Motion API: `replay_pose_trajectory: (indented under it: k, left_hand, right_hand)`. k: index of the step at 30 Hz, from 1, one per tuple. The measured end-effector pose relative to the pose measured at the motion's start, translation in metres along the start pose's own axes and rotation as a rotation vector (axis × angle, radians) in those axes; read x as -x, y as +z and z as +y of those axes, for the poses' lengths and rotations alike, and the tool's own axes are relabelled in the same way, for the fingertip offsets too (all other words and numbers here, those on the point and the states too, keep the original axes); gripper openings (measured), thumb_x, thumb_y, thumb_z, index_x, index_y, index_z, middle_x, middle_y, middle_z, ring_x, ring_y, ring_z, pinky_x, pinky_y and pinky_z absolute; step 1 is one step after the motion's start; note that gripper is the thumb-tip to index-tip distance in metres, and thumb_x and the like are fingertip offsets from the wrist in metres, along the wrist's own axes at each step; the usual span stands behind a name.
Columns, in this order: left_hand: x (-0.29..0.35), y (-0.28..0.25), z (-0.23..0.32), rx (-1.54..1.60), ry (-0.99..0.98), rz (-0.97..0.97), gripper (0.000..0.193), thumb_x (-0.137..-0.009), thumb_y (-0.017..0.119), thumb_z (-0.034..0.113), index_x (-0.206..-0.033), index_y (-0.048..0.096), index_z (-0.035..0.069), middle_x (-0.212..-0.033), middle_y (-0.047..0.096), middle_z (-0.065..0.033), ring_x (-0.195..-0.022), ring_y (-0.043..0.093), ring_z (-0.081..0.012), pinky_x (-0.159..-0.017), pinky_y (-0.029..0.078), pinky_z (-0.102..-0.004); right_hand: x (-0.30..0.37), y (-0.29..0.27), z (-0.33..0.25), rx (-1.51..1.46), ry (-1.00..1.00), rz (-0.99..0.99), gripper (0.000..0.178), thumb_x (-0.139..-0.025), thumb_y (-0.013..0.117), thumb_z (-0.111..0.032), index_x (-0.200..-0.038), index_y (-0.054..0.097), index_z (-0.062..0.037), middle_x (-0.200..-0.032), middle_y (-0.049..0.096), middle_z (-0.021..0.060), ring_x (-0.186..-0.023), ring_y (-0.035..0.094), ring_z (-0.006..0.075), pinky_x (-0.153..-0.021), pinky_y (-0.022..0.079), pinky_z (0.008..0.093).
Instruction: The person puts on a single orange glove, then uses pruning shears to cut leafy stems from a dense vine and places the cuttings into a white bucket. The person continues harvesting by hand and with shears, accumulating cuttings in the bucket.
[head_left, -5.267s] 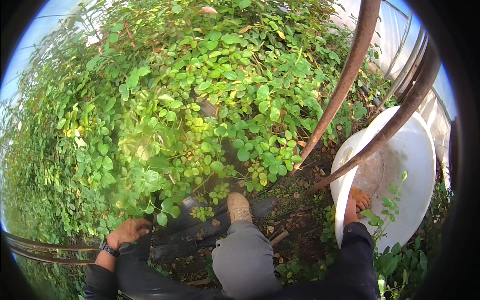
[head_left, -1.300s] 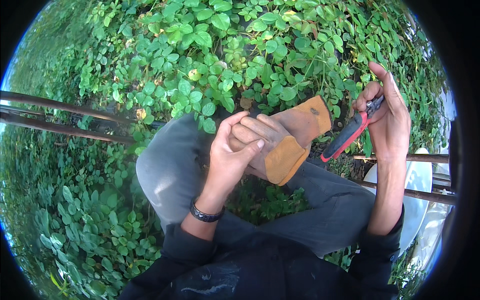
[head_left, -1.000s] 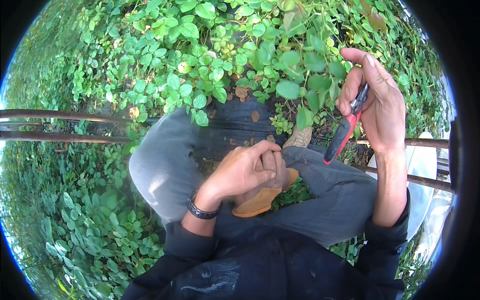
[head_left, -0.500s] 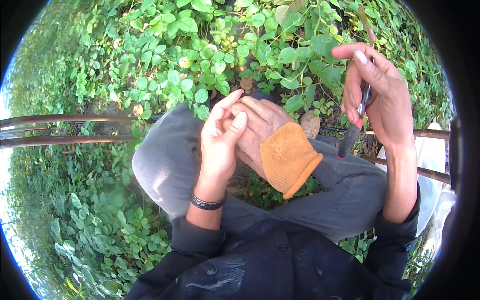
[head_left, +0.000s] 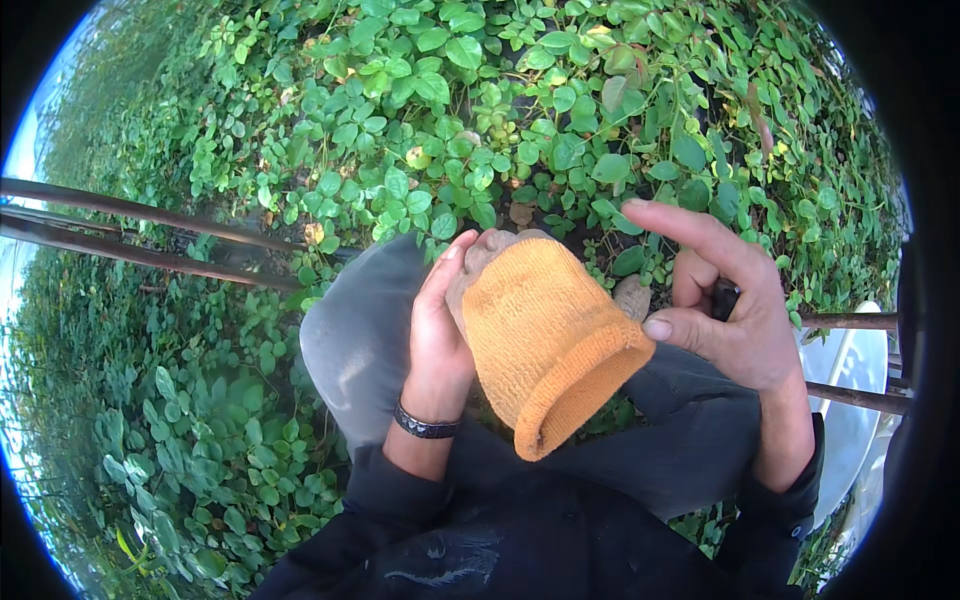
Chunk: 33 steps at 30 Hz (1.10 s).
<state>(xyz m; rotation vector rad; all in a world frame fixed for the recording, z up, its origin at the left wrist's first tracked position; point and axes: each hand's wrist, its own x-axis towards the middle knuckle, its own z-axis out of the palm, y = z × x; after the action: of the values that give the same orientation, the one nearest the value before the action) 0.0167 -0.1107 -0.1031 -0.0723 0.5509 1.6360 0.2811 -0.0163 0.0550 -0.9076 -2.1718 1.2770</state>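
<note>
Work glove (head_left: 550,340), with orange knitted cuff and brownish-grey hand part, located at the centre of the frame; cuff mouth faces lower right, its edge rolled.

Setting: a planted plot in daylight. Green foliage (head_left: 380,110) fills the upper half of the frame and runs down the left side, with some yellowed and brown leaves among it. Brown poles (head_left: 150,211) enter from the left edge, above mid-height; two more short lengths show at the right edge, in front of a white tub (head_left: 862,370). Grey trousers (head_left: 365,330) show left of centre, one knee raised, and the toe of a tan shoe (head_left: 632,298) appears just beyond the cuff. Dark shirt (head_left: 560,530), marked with pale smears, occupies the lower edge.

Hands: the left hand (head_left: 440,320), wearing a dark wristband (head_left: 425,427), is partly closed around the far end of the glove and grasps it. Of the right hand (head_left: 720,300), thumb and forefinger stand wide apart, the thumb tip at the cuff's rim; contact there cannot be confirmed. Its remaining fingers are curled around a dark object (head_left: 725,298), mostly hidden.
</note>
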Motion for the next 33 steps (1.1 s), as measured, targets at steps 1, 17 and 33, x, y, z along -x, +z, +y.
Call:
replay_pose_trajectory:
  k: [1, 17, 33]
  left_hand:
    - [-0.001, -0.002, 0.000, 0.019, -0.015, -0.052, 0.031, -0.112, 0.063, 0.021, -0.139, 0.064, 0.005, -0.141, 0.069, -0.0119, -0.132, 0.067, -0.0293, -0.116, 0.054, -0.0474]
    - [0.004, 0.004, -0.003, -0.177, 0.085, 0.028, 0.051, -0.114, 0.062, 0.025, -0.155, 0.052, -0.003, -0.157, 0.056, -0.0185, -0.136, 0.064, -0.0304, -0.111, 0.056, -0.0435]
    - [0.026, 0.023, -0.024, -0.713, -0.183, -0.490, 0.081, -0.113, 0.046, 0.068, -0.143, 0.058, -0.006, -0.106, 0.078, -0.0244, -0.083, 0.077, -0.0280, -0.070, 0.060, -0.0346]
  right_hand:
    - [-0.001, -0.001, 0.001, 0.035, -0.045, -0.037, 0.085, -0.079, 0.099, -0.032, -0.154, 0.066, -0.0064, -0.060, 0.045, -0.0077, -0.056, 0.040, 0.0042, -0.057, 0.029, 0.0256]
    - [-0.005, 0.012, 0.020, 0.191, -0.063, 0.143, 0.022, -0.090, 0.090, -0.009, -0.109, 0.084, -0.0007, -0.081, 0.077, 0.0062, -0.066, 0.064, 0.0080, -0.061, 0.050, 0.0274]
    - [-0.016, 0.047, 0.036, -0.270, 0.285, 0.137, 0.014, -0.101, 0.077, -0.007, -0.108, 0.066, -0.0014, -0.073, 0.069, 0.0018, -0.063, 0.058, 0.0060, -0.057, 0.046, 0.0264]
